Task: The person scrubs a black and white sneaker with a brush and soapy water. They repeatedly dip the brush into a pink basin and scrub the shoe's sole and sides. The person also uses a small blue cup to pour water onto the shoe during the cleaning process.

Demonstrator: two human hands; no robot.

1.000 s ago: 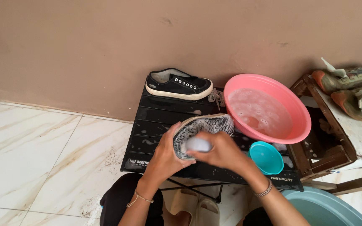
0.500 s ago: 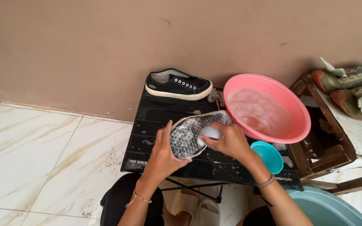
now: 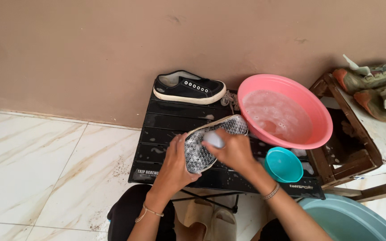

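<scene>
My left hand (image 3: 174, 165) grips a shoe (image 3: 222, 134) turned sole-up, its patterned sole covered in soapy foam, over a low black slatted table (image 3: 166, 120). My right hand (image 3: 233, 149) holds a small whitish brush (image 3: 213, 139) pressed on the sole's middle. A second black sneaker (image 3: 188, 87) with a cream sole and no laces stands upright at the table's far edge by the wall.
A pink basin (image 3: 287, 111) of soapy water sits at the table's right, with a small teal bowl (image 3: 283, 164) in front of it. A wooden stool (image 3: 358, 134) with worn shoes (image 3: 376, 87) stands at right. A teal tub (image 3: 349, 221) is at bottom right. The floor is marble tile.
The shoe has been laid flatter and stretched toward the pink basin, and my right hand with the brush has slid along the sole.
</scene>
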